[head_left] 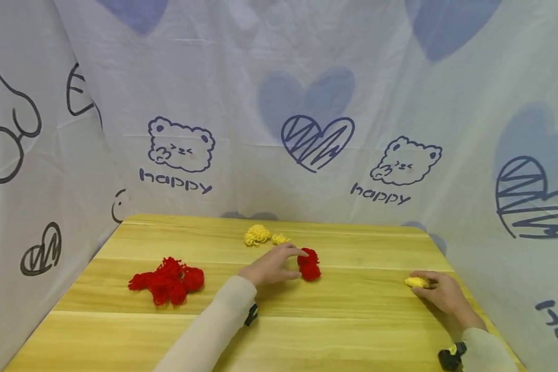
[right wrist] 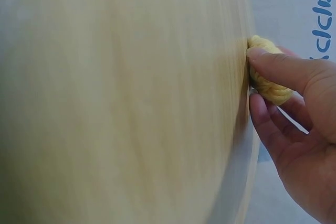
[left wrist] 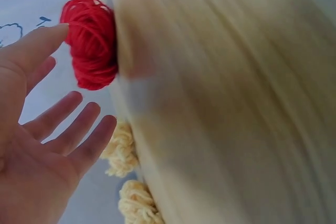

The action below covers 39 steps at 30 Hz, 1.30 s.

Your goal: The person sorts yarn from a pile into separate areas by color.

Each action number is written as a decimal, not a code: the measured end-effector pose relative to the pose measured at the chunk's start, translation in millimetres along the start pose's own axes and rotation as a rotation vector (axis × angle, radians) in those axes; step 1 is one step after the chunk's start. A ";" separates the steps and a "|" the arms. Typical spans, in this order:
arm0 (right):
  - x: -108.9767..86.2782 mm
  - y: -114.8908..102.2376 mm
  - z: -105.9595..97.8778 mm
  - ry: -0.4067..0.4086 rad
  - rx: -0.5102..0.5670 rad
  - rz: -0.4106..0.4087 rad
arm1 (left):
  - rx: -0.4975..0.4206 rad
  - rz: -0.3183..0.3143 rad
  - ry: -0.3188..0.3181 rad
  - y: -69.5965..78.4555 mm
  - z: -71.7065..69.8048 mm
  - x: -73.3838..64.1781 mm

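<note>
Beside a red yarn bundle (head_left: 310, 271) near the middle of the table, my left hand (head_left: 275, 265) is held with its fingers spread and loosely bent. In the left wrist view the thumb tip overlaps the edge of the red yarn (left wrist: 92, 45); whether it touches cannot be told. The other fingers stand apart from it. On the right side of the table, my right hand (head_left: 444, 293) pinches a small yellow yarn bundle (head_left: 416, 282). The right wrist view shows the thumb pressed on the near side of this yellow yarn (right wrist: 273, 85), with fingers partly hidden behind it.
A heap of red yarn bundles (head_left: 167, 283) lies on the left of the wooden table (head_left: 330, 330). Toward the back edge are a larger yellow yarn bundle (head_left: 258, 235) and a smaller yellow one (head_left: 280, 238). A printed white cloth (head_left: 242, 170) hangs around the table.
</note>
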State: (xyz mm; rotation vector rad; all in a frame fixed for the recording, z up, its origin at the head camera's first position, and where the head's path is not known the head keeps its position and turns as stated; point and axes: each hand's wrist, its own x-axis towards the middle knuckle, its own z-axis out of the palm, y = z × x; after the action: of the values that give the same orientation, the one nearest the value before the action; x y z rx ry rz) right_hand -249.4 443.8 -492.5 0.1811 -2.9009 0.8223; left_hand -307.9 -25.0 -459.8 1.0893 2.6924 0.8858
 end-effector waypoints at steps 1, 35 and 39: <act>0.1 0.1 0.4 -0.001 0.002 0.002 | -0.008 -0.008 -0.002 -0.8 2.2 1.9; -0.1 0.6 1.0 0.012 0.016 0.006 | -0.023 -0.058 0.029 4.5 21.2 19.9; -0.7 1.0 2.0 0.012 0.009 0.008 | -0.027 -0.050 0.036 4.7 21.0 18.9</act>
State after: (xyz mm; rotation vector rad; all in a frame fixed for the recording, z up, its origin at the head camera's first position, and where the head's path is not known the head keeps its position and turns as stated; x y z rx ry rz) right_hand -249.0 443.7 -494.8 0.1649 -2.8891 0.8353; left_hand -312.7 0.4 -472.4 1.0056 2.7149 0.9392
